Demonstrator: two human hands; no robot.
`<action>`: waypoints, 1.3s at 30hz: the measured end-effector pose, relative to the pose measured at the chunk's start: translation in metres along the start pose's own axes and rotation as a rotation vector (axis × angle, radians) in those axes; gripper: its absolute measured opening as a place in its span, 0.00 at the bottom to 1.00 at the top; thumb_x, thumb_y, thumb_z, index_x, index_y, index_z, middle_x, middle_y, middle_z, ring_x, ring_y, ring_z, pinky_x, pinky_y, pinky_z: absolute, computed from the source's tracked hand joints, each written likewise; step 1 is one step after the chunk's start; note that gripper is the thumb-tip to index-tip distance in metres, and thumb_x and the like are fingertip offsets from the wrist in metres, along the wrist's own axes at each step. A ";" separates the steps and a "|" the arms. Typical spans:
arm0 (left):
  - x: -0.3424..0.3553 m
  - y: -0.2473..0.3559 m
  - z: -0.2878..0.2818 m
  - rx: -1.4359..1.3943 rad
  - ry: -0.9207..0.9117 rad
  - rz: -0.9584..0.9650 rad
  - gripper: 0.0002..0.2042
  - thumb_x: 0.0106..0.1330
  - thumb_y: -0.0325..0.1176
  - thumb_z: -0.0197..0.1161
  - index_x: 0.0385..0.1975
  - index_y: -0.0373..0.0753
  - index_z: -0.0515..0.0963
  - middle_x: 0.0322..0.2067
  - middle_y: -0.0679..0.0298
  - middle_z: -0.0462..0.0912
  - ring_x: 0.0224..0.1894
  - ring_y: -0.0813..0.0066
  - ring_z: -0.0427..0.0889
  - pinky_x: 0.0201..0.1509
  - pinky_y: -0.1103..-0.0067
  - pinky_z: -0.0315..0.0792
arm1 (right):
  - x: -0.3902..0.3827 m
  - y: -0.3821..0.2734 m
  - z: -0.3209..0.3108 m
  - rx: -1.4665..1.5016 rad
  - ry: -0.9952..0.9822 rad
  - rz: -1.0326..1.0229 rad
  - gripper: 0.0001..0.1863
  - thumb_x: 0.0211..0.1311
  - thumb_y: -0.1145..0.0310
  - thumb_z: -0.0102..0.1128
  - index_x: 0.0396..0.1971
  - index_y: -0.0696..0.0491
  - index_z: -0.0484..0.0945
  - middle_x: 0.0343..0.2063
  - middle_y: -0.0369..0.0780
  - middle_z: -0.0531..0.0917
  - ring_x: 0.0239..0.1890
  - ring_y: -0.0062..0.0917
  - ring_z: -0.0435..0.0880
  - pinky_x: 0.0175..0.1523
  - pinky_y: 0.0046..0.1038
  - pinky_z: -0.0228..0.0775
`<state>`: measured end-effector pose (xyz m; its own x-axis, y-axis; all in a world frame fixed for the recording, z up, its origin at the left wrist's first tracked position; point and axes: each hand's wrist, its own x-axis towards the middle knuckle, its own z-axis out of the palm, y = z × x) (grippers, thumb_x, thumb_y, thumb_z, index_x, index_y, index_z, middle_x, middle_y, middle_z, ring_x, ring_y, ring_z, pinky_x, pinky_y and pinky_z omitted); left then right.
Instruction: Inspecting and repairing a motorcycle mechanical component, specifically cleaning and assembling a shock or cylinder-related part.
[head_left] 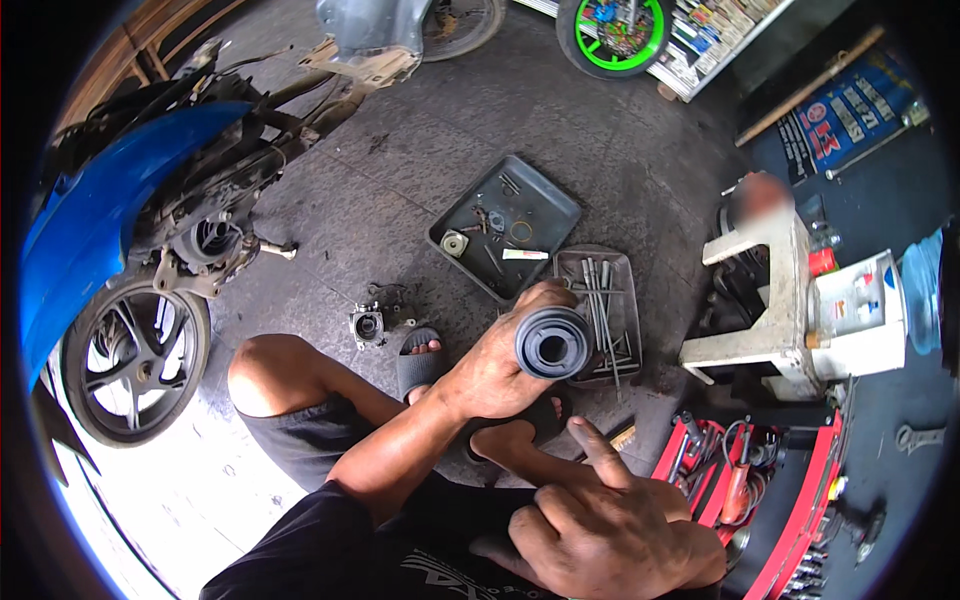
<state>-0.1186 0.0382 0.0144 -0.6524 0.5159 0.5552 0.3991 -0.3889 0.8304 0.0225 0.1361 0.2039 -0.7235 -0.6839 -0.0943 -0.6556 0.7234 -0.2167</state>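
My left hand [488,362] is closed around a round, dark grey part with stepped rings [528,352] and a hole through its middle. Its ringed end faces up; the rest of it is hidden by my fingers, and I cannot tell its exact kind. Below and to the right, my right hand [612,535] is apart from that part and holds nothing I can see. Its index finger is stretched toward the part, and the other fingers are bent. Beyond the left hand, a dark tray [470,205] on the floor carries small parts and a white tube [525,255].
A smaller tray [630,300] holds several metal tools. A carburetor-like metal part [370,325] lies by my sandal [415,365]. A partly stripped blue motorcycle [120,210] stands left. On the right are a white stool [750,290] and a red tool trolley [800,510].
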 end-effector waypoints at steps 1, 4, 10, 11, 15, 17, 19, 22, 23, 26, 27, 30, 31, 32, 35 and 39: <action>0.002 -0.001 0.000 0.035 -0.007 0.111 0.16 0.64 0.32 0.63 0.49 0.33 0.74 0.48 0.55 0.75 0.57 0.55 0.71 0.68 0.56 0.60 | -0.001 0.001 0.002 -0.002 -0.006 -0.015 0.18 0.63 0.55 0.66 0.33 0.58 0.79 0.38 0.45 0.82 0.46 0.35 0.85 0.75 0.55 0.51; 0.010 0.002 0.004 -0.001 0.017 0.153 0.14 0.63 0.29 0.63 0.47 0.32 0.74 0.48 0.55 0.74 0.55 0.55 0.71 0.66 0.57 0.62 | -0.002 0.002 0.001 0.051 0.120 0.059 0.19 0.64 0.54 0.66 0.31 0.58 0.78 0.42 0.47 0.84 0.47 0.34 0.86 0.76 0.55 0.48; 0.009 0.006 0.004 -0.030 0.077 0.130 0.13 0.62 0.25 0.64 0.46 0.33 0.74 0.47 0.54 0.74 0.53 0.57 0.72 0.62 0.62 0.65 | 0.003 -0.001 0.020 0.077 0.287 0.051 0.20 0.61 0.53 0.69 0.28 0.56 0.77 0.35 0.43 0.83 0.39 0.29 0.86 0.75 0.56 0.50; 0.007 0.006 0.003 -0.015 0.086 0.132 0.13 0.62 0.25 0.64 0.45 0.33 0.74 0.46 0.54 0.74 0.53 0.57 0.72 0.61 0.63 0.66 | 0.002 0.000 0.022 0.083 0.281 0.032 0.20 0.61 0.53 0.69 0.28 0.56 0.77 0.35 0.43 0.83 0.39 0.29 0.86 0.75 0.56 0.50; 0.010 0.008 0.001 0.046 0.132 0.163 0.12 0.61 0.28 0.64 0.43 0.33 0.75 0.43 0.54 0.76 0.50 0.51 0.74 0.58 0.61 0.69 | 0.007 -0.003 0.013 0.122 0.236 0.044 0.21 0.59 0.53 0.71 0.21 0.54 0.76 0.24 0.41 0.79 0.31 0.27 0.83 0.74 0.57 0.53; 0.016 0.012 0.004 0.025 0.143 0.209 0.13 0.61 0.30 0.64 0.43 0.33 0.76 0.43 0.55 0.77 0.51 0.51 0.74 0.59 0.61 0.68 | 0.007 -0.010 0.005 0.095 0.200 0.081 0.21 0.58 0.54 0.71 0.18 0.53 0.75 0.22 0.41 0.78 0.29 0.27 0.82 0.74 0.58 0.54; 0.016 0.016 0.000 0.067 0.124 0.193 0.15 0.60 0.31 0.65 0.44 0.33 0.76 0.43 0.55 0.77 0.51 0.52 0.75 0.61 0.61 0.66 | 0.009 -0.011 0.005 0.114 0.195 0.057 0.22 0.57 0.54 0.72 0.17 0.52 0.73 0.20 0.40 0.76 0.28 0.27 0.81 0.73 0.60 0.53; 0.015 0.018 -0.006 0.112 0.126 0.177 0.16 0.59 0.32 0.67 0.44 0.33 0.77 0.42 0.56 0.78 0.52 0.52 0.74 0.63 0.61 0.64 | 0.015 -0.013 -0.009 0.188 0.125 0.055 0.20 0.56 0.57 0.73 0.17 0.52 0.72 0.19 0.39 0.74 0.27 0.28 0.81 0.74 0.60 0.51; 0.014 0.018 -0.007 0.112 0.126 0.178 0.16 0.59 0.32 0.67 0.44 0.33 0.77 0.42 0.56 0.78 0.52 0.52 0.74 0.63 0.61 0.64 | 0.017 -0.012 -0.010 0.187 0.125 0.055 0.20 0.56 0.57 0.73 0.17 0.52 0.72 0.19 0.39 0.74 0.27 0.28 0.81 0.74 0.60 0.51; 0.014 0.018 -0.006 0.179 0.152 0.209 0.16 0.57 0.32 0.68 0.44 0.33 0.77 0.42 0.57 0.79 0.53 0.53 0.75 0.63 0.61 0.64 | 0.024 -0.008 -0.014 0.336 0.170 0.036 0.19 0.56 0.60 0.74 0.18 0.52 0.72 0.20 0.39 0.75 0.27 0.29 0.81 0.74 0.60 0.49; 0.015 0.019 -0.005 0.223 0.159 0.205 0.17 0.56 0.32 0.69 0.44 0.34 0.78 0.42 0.58 0.79 0.53 0.54 0.75 0.63 0.61 0.63 | 0.025 -0.007 -0.015 0.387 0.185 0.031 0.19 0.56 0.61 0.74 0.18 0.52 0.72 0.20 0.39 0.76 0.27 0.30 0.81 0.74 0.61 0.49; 0.020 0.025 0.002 0.326 0.185 0.230 0.18 0.52 0.31 0.71 0.43 0.35 0.78 0.40 0.60 0.79 0.53 0.56 0.75 0.65 0.58 0.62 | 0.027 -0.002 -0.014 0.482 0.239 0.038 0.16 0.55 0.64 0.73 0.20 0.53 0.73 0.22 0.40 0.79 0.27 0.31 0.81 0.74 0.61 0.46; 0.023 0.028 0.006 0.390 0.209 0.254 0.18 0.49 0.31 0.71 0.41 0.36 0.78 0.39 0.61 0.79 0.53 0.58 0.75 0.66 0.57 0.62 | 0.026 0.000 -0.011 0.532 0.275 0.041 0.14 0.55 0.66 0.72 0.22 0.53 0.74 0.24 0.41 0.81 0.27 0.33 0.82 0.74 0.62 0.43; 0.018 0.025 0.003 0.411 0.207 0.245 0.18 0.49 0.31 0.71 0.41 0.36 0.78 0.39 0.61 0.79 0.53 0.58 0.75 0.66 0.57 0.62 | 0.037 -0.012 0.015 0.699 0.603 0.207 0.20 0.58 0.59 0.69 0.14 0.51 0.70 0.13 0.33 0.73 0.15 0.21 0.74 0.75 0.58 0.49; 0.006 0.015 0.007 0.531 0.262 0.204 0.16 0.47 0.33 0.72 0.35 0.39 0.77 0.34 0.63 0.78 0.51 0.60 0.76 0.67 0.52 0.60 | 0.044 0.005 0.027 0.781 0.579 0.269 0.20 0.57 0.59 0.69 0.16 0.53 0.70 0.13 0.31 0.72 0.13 0.18 0.67 0.75 0.51 0.48; -0.005 -0.004 0.018 0.689 0.386 0.194 0.14 0.48 0.36 0.73 0.32 0.42 0.76 0.31 0.66 0.78 0.47 0.63 0.77 0.66 0.48 0.56 | 0.057 0.003 0.043 0.904 0.670 0.522 0.21 0.59 0.57 0.67 0.16 0.54 0.70 0.15 0.31 0.71 0.19 0.15 0.64 0.34 0.23 0.64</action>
<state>-0.1058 0.0509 0.0094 -0.6569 0.1393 0.7410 0.7527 0.1780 0.6339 -0.0113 0.0953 0.1558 -0.9954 0.0420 0.0864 -0.0634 0.3877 -0.9196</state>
